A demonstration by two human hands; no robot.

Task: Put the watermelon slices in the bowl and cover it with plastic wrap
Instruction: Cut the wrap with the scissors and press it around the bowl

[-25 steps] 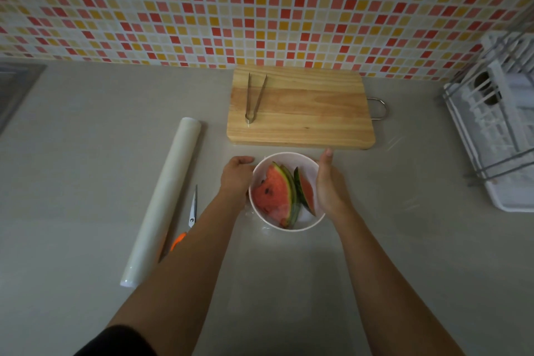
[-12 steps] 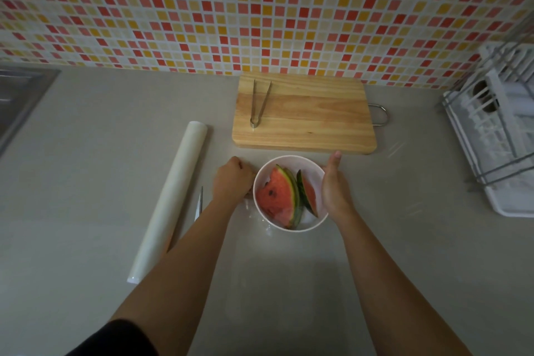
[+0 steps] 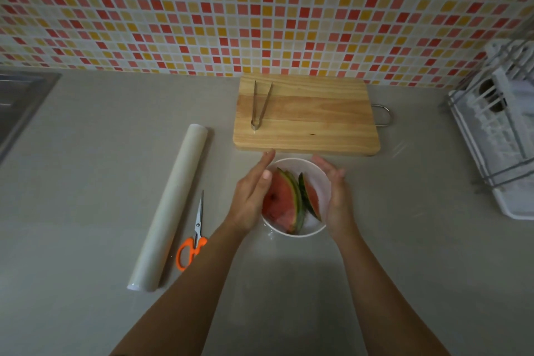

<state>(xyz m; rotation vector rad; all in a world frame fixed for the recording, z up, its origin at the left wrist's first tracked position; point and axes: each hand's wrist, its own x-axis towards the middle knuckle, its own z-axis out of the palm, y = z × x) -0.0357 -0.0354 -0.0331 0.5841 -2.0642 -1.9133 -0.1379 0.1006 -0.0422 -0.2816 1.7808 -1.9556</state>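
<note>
the white bowl (image 3: 318, 173) sits on the grey surface (image 3: 101, 182) just in front of the wooden cutting board (image 3: 312, 121), with two watermelon slices (image 3: 284, 205) standing on edge inside it. the left hand (image 3: 251, 199) and right hand (image 3: 336, 196) flank the bowl, fingers extended and loose, grasping nothing; whether they touch the rim i cannot tell. the plastic wrap roll (image 3: 170, 205) lies well left of the hands, scissors (image 3: 193, 237) beside it. tongs (image 3: 258, 105) rest on the board.

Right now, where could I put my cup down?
Bare counter lies left of the roll, and more between the bowl and the rack. The board is free beside the tongs. Around both hands it is crowded.
</note>
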